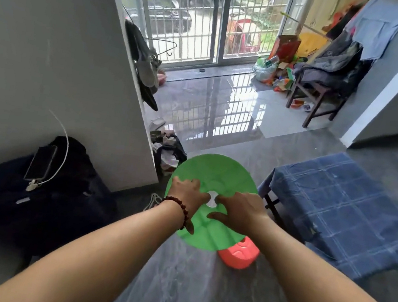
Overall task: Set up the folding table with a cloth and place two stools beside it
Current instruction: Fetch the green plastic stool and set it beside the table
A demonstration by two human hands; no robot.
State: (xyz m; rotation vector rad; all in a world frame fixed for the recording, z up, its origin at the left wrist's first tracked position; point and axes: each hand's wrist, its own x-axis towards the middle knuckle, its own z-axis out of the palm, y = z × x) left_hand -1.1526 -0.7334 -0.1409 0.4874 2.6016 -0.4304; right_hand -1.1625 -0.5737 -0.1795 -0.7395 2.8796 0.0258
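Grey polished floor (197, 293) fills the room, and the folding table (271, 205) stands on it already draped in its blue checked cloth (339, 205). Just off the table's near-left corner I have the green stool (215, 171), with the red stool (238, 257) showing from under the seat edge on the table's side; I judge the two are nested, though the legs are hidden. My left hand (186, 195) and right hand (239, 211) both lie on the green seat, thumbs splayed, fingertips meeting at the centre hole (212, 200). I cannot tell whether the fingers hook into that hole or only press on the plastic. That is my first worry: if the hold is only pressure on smooth plastic, the seat can slide out as I lift. If the stools are jammed together, the red one may ride up, then drop and skid on this glossy floor. Close to the table, a stool leg could catch the hanging cloth edge and drag it askew. On the side away from the table, the open bag (170, 154) by the wall corner leaves little room to swing wide.
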